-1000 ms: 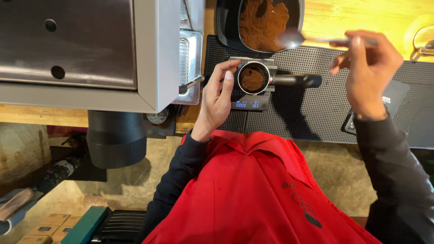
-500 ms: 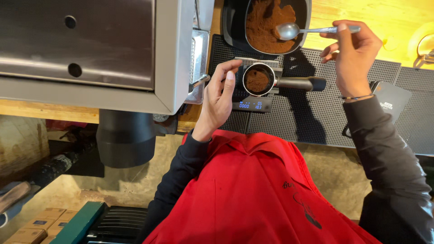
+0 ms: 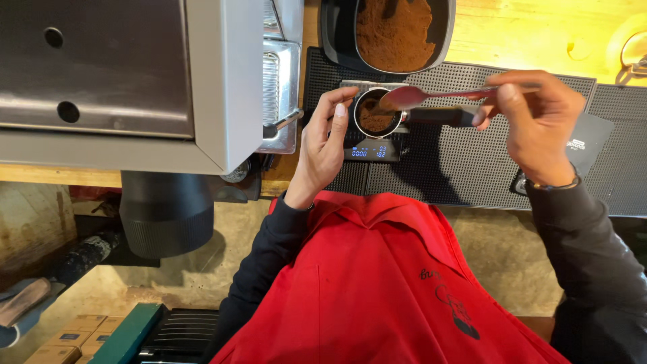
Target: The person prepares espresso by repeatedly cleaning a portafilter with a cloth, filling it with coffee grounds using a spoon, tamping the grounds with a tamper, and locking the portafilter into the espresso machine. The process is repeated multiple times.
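A portafilter basket [image 3: 373, 116] with brown coffee grounds rests on a small black digital scale [image 3: 367, 149], its black handle [image 3: 441, 116] pointing right. My left hand [image 3: 325, 141] lies beside the basket, fingertips touching its left rim. My right hand [image 3: 536, 120] pinches a metal spoon [image 3: 418, 96] by its handle, and the bowl of the spoon hovers over the basket's right rim. A dark container [image 3: 394, 34] full of ground coffee stands just behind the scale.
The scale sits on a black ribbed rubber mat [image 3: 465, 168] on a wooden counter [image 3: 532, 34]. A steel machine [image 3: 128, 81] fills the left side, with a black cylinder [image 3: 165, 212] below it. A dark card [image 3: 585, 143] lies near my right wrist. I wear a red apron [image 3: 377, 290].
My right hand brought the spoon down from over the coffee container to the portafilter basket. My left hand stayed at the basket's left side. The camera shifted slightly.
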